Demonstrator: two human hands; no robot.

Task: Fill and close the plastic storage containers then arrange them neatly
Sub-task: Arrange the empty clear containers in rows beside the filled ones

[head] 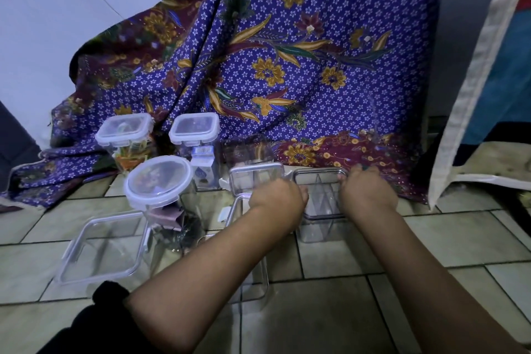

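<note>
Here both hands hold 1 clear square container [320,204] that stands on the tiled floor [431,244], just in front of the purple flowered cloth [316,52]. The left hand [277,198] is on its left side and the right hand [369,192] is on its right side. The fingers of both hands curl down over the edges of the lid [319,178], so they are clamped on the container, but the fingertips are mostly hidden and I cannot tell if they press a latch.

I think the step in hand is closing this container. It looks empty, or nearly so, though the dim light makes this hard to judge. To do it well, the lid must sit flat on all 4 edges first; then the side latches are pressed down 1 pair at a time, with equal force from both hands, so that the box does not tip or slide on the tiles.

To the left, 3 containers are already shut: a round-lidded one [159,181] near the front and 2 square ones behind it, one [125,129] with colourful contents and another [195,128] beside it. An open empty container [103,247] lies at the front left, and another clear one [255,178] stands touching the left hand's side. These probably need filling and closing before all are put in a neat row.
</note>
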